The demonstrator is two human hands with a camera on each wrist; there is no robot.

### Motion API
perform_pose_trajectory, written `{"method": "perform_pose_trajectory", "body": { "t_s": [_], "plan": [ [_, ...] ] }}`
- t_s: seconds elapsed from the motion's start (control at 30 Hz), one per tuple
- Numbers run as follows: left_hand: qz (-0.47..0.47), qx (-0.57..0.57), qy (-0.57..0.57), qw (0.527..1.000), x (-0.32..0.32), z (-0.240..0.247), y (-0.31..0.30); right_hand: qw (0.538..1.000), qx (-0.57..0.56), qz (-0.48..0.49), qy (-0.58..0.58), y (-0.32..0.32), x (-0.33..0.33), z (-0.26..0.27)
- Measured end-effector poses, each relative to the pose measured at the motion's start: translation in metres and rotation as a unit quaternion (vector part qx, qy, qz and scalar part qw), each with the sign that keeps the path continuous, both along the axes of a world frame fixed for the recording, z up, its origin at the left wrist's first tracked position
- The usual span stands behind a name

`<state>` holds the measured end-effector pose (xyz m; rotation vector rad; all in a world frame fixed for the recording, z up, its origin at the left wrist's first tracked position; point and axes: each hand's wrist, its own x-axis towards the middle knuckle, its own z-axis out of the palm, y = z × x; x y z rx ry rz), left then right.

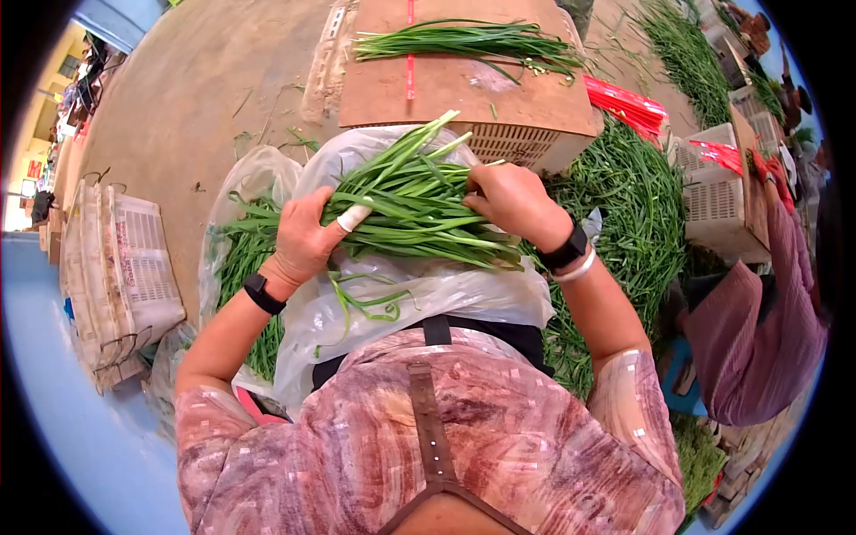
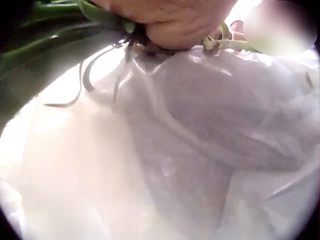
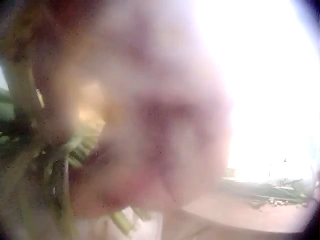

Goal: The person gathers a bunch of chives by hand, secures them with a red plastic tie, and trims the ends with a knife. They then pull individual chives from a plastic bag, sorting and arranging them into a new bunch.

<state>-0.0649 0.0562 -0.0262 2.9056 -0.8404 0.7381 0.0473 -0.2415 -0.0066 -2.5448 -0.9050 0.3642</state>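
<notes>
A loose bunch of garlic chives (image 1: pixel 419 201) lies across the person's lap in the head view, over a clear plastic sheet (image 1: pixel 428 294). The left hand (image 1: pixel 308 234) grips its left part, with a white wrapping on the thumb. At the bunch's right side the right hand (image 1: pixel 517 201) has curled fingers and pinches stems between thumb and forefinger. The left wrist view shows the edge of the left hand (image 2: pixel 185 25) above the plastic, with green leaves beside it. Blurred and close, the right hand (image 3: pixel 150 150) fills much of the right wrist view, green stems below its fingers.
A smaller chive bundle (image 1: pixel 468 45) lies on a cardboard-topped crate (image 1: pixel 446 89) ahead, near red strips (image 1: pixel 629 105). Loose chives (image 1: pixel 615 250) are heaped at right, more in plastic at left (image 1: pixel 250 259). White crates (image 1: pixel 134 259) stand far left; another person's sleeve (image 1: pixel 758 348) shows at right.
</notes>
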Motion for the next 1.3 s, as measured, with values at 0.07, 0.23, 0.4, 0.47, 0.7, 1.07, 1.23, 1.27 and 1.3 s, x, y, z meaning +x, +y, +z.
{"method": "perform_pose_trajectory", "body": {
  "t_s": [0.07, 0.23, 0.4, 0.47, 0.7, 1.07, 1.23, 1.27, 1.3],
  "plan": [
    [0.022, -0.019, -0.007, 1.0, -0.001, -0.009, 0.003, 0.992, 0.119, -0.024, 0.021, -0.006, -0.007, -0.007],
    [0.019, -0.005, 0.015, 1.0, 0.001, -0.003, -0.004, 0.889, 0.405, -0.141, 0.164, -0.017, -0.008, -0.02],
    [0.007, 0.005, 0.035, 0.999, 0.004, -0.003, -0.003, 0.727, 0.534, -0.136, 0.409, -0.046, -0.01, -0.021],
    [0.008, 0.001, 0.034, 0.999, 0.003, -0.006, -0.002, 0.689, 0.565, -0.165, 0.423, -0.074, -0.009, -0.032],
    [-0.003, -0.025, 0.03, 0.999, 0.004, -0.001, -0.003, 0.978, -0.089, -0.173, -0.073, -0.151, -0.013, -0.021],
    [0.03, -0.03, -0.003, 0.999, 0.0, -0.005, 0.001, 0.985, 0.073, 0.088, -0.13, -0.011, -0.053, -0.006],
    [0.035, -0.016, 0.001, 0.999, -0.001, -0.001, 0.0, 0.967, 0.21, 0.136, -0.058, -0.007, -0.098, 0.01],
    [0.034, -0.012, 0.002, 0.999, -0.001, -0.001, -0.002, 0.966, 0.214, 0.136, -0.046, -0.01, -0.096, 0.009],
    [0.037, -0.011, 0.006, 0.999, -0.002, -0.001, -0.003, 0.97, 0.211, 0.12, -0.003, -0.013, -0.094, 0.012]
  ]
}}
